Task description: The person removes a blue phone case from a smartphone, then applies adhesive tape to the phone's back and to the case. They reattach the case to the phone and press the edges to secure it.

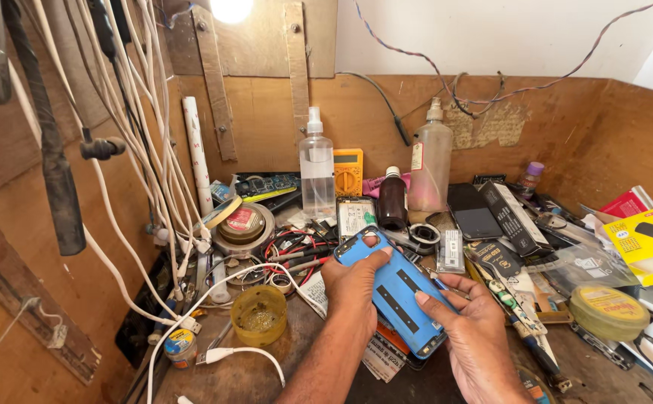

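Both hands on a blue phone back frame [395, 290], held tilted just above bench centre. Left hand [352, 288] grips its left edge, thumb on top, fingers curled under at the upper corner. Right hand [467, 323] pinches the right edge, thumb on the blue face. Yellow solder-paste tub [259, 314] at 9 o'clock from the phone, dark brown bottle [392, 200] at 12, yellow tape roll [609, 311] at 3, well apart.
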A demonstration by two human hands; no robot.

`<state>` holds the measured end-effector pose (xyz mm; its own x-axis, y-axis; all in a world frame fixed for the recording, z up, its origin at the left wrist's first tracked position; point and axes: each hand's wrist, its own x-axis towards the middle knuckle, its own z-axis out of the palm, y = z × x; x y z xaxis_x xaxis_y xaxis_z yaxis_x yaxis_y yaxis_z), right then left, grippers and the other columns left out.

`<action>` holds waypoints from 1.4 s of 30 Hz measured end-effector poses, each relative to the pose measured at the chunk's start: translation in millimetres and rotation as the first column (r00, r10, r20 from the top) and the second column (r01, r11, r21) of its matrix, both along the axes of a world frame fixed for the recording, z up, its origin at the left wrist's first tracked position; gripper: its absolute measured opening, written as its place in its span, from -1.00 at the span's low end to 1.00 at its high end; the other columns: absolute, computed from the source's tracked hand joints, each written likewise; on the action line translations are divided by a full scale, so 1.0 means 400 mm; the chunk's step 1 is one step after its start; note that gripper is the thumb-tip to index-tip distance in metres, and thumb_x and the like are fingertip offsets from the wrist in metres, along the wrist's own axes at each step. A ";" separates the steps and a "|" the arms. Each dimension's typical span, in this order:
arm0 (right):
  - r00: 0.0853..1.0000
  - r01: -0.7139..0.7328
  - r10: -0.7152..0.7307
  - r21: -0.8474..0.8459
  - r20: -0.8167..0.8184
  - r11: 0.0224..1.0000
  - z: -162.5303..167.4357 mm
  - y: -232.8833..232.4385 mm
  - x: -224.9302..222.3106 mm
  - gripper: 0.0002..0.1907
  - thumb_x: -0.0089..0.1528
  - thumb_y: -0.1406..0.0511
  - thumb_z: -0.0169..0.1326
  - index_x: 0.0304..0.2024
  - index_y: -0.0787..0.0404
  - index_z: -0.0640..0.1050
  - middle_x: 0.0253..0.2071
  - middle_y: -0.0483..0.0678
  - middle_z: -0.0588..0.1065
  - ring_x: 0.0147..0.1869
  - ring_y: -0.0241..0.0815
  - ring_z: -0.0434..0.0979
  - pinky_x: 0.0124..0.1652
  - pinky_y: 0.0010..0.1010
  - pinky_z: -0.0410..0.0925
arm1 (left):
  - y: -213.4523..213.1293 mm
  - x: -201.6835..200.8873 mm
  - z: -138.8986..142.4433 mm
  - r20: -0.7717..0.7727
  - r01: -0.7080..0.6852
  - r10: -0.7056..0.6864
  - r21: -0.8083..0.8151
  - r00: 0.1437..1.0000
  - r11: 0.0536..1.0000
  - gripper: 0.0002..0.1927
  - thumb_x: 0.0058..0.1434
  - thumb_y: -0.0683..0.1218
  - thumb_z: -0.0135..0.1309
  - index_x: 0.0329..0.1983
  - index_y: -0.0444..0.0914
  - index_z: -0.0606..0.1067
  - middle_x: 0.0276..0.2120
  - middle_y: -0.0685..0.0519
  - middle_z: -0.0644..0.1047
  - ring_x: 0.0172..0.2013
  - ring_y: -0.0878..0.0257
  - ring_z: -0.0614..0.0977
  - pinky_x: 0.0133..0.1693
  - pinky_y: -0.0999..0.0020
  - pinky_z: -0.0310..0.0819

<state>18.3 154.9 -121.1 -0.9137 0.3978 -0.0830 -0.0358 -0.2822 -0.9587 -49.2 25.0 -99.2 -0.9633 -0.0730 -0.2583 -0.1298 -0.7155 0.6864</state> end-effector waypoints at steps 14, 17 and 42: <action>1.000 -0.003 0.003 0.122 -0.001 0.993 -0.052 -0.036 -0.013 -0.45 0.12 0.47 0.21 0.13 0.39 0.33 -0.18 0.21 0.59 -0.14 -0.15 0.61 -0.13 -0.35 0.46 | -0.033 -0.040 -0.090 -0.053 -0.020 0.015 -0.094 0.998 0.995 -0.73 -0.08 -0.39 0.32 -0.29 -0.32 0.59 -0.37 -0.08 0.66 -0.43 0.16 0.68 -0.35 0.23 0.65; 0.993 0.072 -0.054 0.180 -0.104 0.981 -0.049 -0.025 -0.028 -0.53 0.21 0.38 0.16 0.11 0.38 0.33 -0.20 0.16 0.59 -0.13 -0.17 0.62 -0.08 -0.38 0.46 | -0.056 -0.049 -0.104 -0.066 0.003 -0.005 -0.028 0.998 1.000 -0.72 -0.07 -0.38 0.32 -0.29 -0.32 0.56 -0.37 -0.09 0.66 -0.42 0.14 0.69 -0.34 0.20 0.67; 0.914 -0.390 0.404 -0.183 0.044 0.902 0.001 -0.071 -0.172 -0.73 0.20 0.22 0.21 -0.23 0.32 0.55 -0.37 -0.06 0.53 -0.30 -0.25 0.48 -0.24 -0.37 0.43 | -0.149 -0.093 -0.179 -0.172 0.344 -0.319 0.139 0.932 0.929 -0.63 0.00 -0.30 0.32 -0.10 -0.27 0.54 -0.26 -0.02 0.64 -0.30 0.16 0.69 -0.23 0.22 0.67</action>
